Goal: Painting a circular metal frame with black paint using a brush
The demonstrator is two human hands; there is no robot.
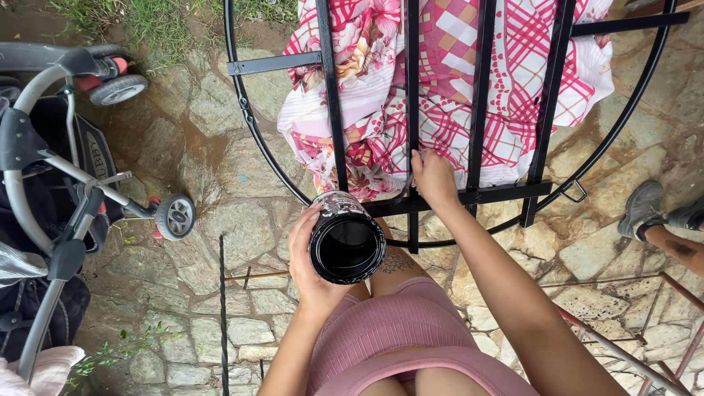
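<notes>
My left hand [312,257] grips a round black paint can [347,240], held tilted so its open mouth faces me, dark inside. My right hand [434,180] rests with closed fingers against a vertical bar of a black round metal frame [469,196], near its lower crossbar; what it pinches is hidden. Behind the bars lies a pink and white flowered, checked cloth [455,95] bunched on the ground. My pink dress shows at the bottom of the head view.
A grey baby stroller [66,183] with small wheels stands at the left on stone paving [220,242]. Another person's foot in a grey shoe [644,209] is at the right edge. Thin rusty metal rods [623,352] lie at lower right. Grass grows at the top left.
</notes>
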